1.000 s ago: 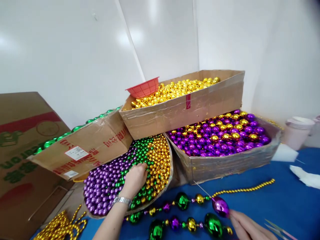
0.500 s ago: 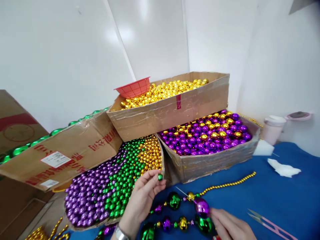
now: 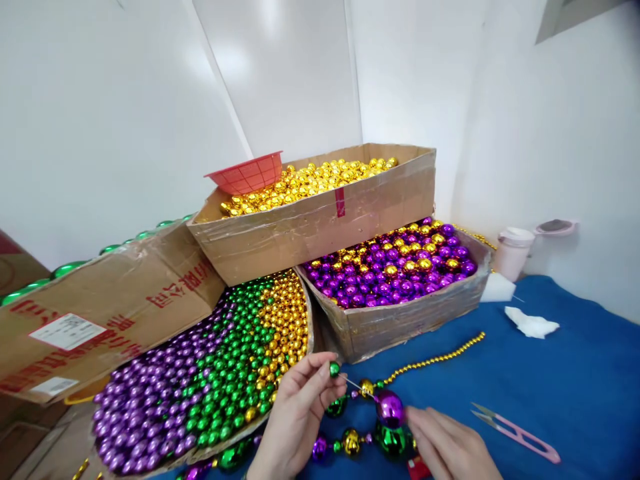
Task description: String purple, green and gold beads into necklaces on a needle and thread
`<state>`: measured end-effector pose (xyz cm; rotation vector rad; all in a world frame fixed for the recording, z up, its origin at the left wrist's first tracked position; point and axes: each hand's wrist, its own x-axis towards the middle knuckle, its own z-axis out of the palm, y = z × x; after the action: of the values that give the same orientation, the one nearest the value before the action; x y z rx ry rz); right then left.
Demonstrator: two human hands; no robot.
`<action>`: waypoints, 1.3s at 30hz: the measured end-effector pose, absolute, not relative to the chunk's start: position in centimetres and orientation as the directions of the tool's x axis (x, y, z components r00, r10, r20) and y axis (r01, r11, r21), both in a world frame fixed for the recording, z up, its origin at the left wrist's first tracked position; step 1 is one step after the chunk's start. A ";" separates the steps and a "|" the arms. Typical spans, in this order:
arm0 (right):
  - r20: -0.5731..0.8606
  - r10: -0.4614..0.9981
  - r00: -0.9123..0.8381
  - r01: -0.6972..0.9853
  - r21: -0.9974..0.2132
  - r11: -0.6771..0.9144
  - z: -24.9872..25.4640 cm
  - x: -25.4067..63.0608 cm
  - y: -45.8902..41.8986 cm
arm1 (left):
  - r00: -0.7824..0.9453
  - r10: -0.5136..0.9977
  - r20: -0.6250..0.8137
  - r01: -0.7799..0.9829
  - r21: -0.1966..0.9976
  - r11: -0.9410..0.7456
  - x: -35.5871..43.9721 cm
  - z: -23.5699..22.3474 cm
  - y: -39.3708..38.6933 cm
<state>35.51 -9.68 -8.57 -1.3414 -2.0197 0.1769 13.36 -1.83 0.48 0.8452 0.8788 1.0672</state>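
Note:
My left hand (image 3: 295, 417) pinches a small green bead (image 3: 334, 369) between thumb and fingertips, right at the tip of a thin needle (image 3: 353, 383). My right hand (image 3: 450, 445) sits low at the right, fingers closed at the large purple bead (image 3: 389, 408) on the strand, which also carries gold and green beads (image 3: 350, 441). A thin gold bead string (image 3: 435, 359) trails off to the right on the blue cloth (image 3: 575, 387). Just left of my left hand is a tray of small purple, green and gold beads (image 3: 210, 380).
A cardboard box of gold balls (image 3: 320, 220) with a red basket (image 3: 245, 175) rests on top of a box of purple and gold balls (image 3: 400, 293). A tilted carton (image 3: 100, 313) stands at left. Pink snips (image 3: 515, 433), white tissue (image 3: 531, 324) and a pale cup (image 3: 511, 253) lie right.
My left hand left the tray with a small green bead and carried it down to the needle tip. My view shifted, sliding the boxes leftward.

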 end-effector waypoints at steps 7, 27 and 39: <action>0.461 0.882 -0.096 0.769 -0.529 0.360 -10.2 36.7 -8.7 | 0.271 0.960 -0.074 -0.032 0.996 0.086 16.4 -0.8 -2.2; 0.287 0.947 0.147 0.544 -0.823 0.165 -9.9 39.0 -7.5 | 0.667 0.744 0.036 0.474 0.751 -0.461 25.4 -7.8 -0.3; 0.160 0.707 0.688 0.383 -0.909 -0.167 -11.2 52.3 -5.1 | 0.697 0.714 -0.065 0.430 0.835 -0.344 24.8 -8.2 0.7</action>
<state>52.26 -5.11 -11.16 -1.7849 -0.8682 0.3630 24.80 0.65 -8.18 1.9891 0.8793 0.3914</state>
